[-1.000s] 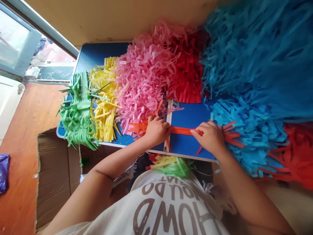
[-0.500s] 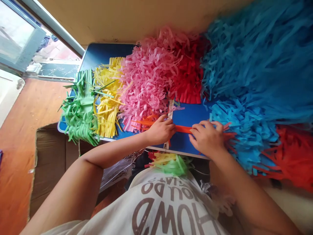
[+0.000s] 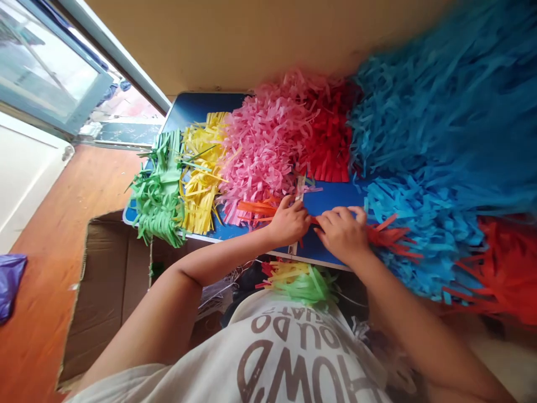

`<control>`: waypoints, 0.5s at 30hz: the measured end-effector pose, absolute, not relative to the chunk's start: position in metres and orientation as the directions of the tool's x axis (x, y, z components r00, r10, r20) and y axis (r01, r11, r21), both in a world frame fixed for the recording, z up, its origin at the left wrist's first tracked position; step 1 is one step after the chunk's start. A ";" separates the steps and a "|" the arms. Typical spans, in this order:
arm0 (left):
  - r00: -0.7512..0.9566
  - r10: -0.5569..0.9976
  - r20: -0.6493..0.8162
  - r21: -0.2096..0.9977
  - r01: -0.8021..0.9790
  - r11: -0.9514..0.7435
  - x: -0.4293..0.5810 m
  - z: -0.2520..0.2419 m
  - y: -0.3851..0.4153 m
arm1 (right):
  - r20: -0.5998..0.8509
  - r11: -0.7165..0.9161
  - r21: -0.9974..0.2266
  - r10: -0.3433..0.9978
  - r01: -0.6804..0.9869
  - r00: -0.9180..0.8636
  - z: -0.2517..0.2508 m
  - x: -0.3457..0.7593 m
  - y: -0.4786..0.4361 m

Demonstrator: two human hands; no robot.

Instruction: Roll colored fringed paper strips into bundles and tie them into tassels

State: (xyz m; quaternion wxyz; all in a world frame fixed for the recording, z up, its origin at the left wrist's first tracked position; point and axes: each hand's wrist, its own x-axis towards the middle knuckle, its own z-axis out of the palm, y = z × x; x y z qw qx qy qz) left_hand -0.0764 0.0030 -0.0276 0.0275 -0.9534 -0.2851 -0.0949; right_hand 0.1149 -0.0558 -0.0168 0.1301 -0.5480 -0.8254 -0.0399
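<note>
An orange paper fringe (image 3: 264,208) stretches across the blue tabletop (image 3: 335,201), its cut strips splaying out on both sides of my hands. My left hand (image 3: 288,223) pinches it beside a narrow white ruler-like strip (image 3: 299,193). My right hand (image 3: 342,235) grips the same band close by, with its loose orange strips (image 3: 392,238) fanning out past the fingers. Only a short piece of band shows between my hands. The rest of the band is hidden under my fingers.
Heaps of cut paper fringe (image 3: 260,151) in pink, red, yellow and green lie on the table, with large blue (image 3: 432,129) and orange-red heaps (image 3: 503,268) to the right. A cardboard box (image 3: 109,285) stands at the lower left on a wooden floor.
My hands have drawn closer together, mostly my right hand moving left, and less of the orange band shows between them. The whole view has shifted, so the table sits further right and lower.
</note>
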 end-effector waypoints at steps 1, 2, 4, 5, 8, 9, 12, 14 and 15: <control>0.814 0.550 0.190 0.017 0.557 -0.830 -0.079 -0.027 0.002 | 0.252 0.402 -0.066 0.892 0.913 -0.375 -0.020 0.114 -0.058; 0.810 0.557 0.180 0.031 0.562 -0.827 -0.082 -0.026 0.000 | 0.250 0.403 -0.065 0.892 0.913 -0.376 -0.023 0.115 -0.060; 0.804 0.573 0.159 0.060 0.571 -0.818 -0.090 -0.024 -0.001 | 0.265 0.384 -0.093 0.899 0.919 -0.349 -0.030 0.125 -0.065; 0.799 0.582 0.150 0.081 0.577 -0.813 -0.094 -0.023 -0.001 | 0.280 0.372 -0.116 0.902 0.921 -0.329 -0.033 0.133 -0.067; 0.761 0.638 0.122 0.165 0.618 -0.769 -0.102 -0.021 0.001 | 0.324 0.317 -0.205 0.915 0.926 -0.241 -0.038 0.159 -0.071; 0.741 0.663 0.110 0.199 0.637 -0.745 -0.103 -0.021 0.002 | 0.320 0.294 -0.244 0.924 0.924 -0.209 -0.039 0.165 -0.071; 0.686 0.723 0.085 0.291 0.677 -0.676 -0.104 -0.024 0.006 | 0.261 0.219 -0.370 0.957 0.903 -0.125 -0.041 0.176 -0.067; 0.664 0.743 0.088 0.325 0.686 -0.651 -0.103 -0.027 0.008 | 0.210 0.185 -0.423 0.972 0.887 -0.102 -0.042 0.177 -0.063; 0.654 0.751 0.092 0.333 0.691 -0.642 -0.102 -0.028 0.008 | 0.189 0.171 -0.434 0.977 0.885 -0.097 -0.042 0.176 -0.061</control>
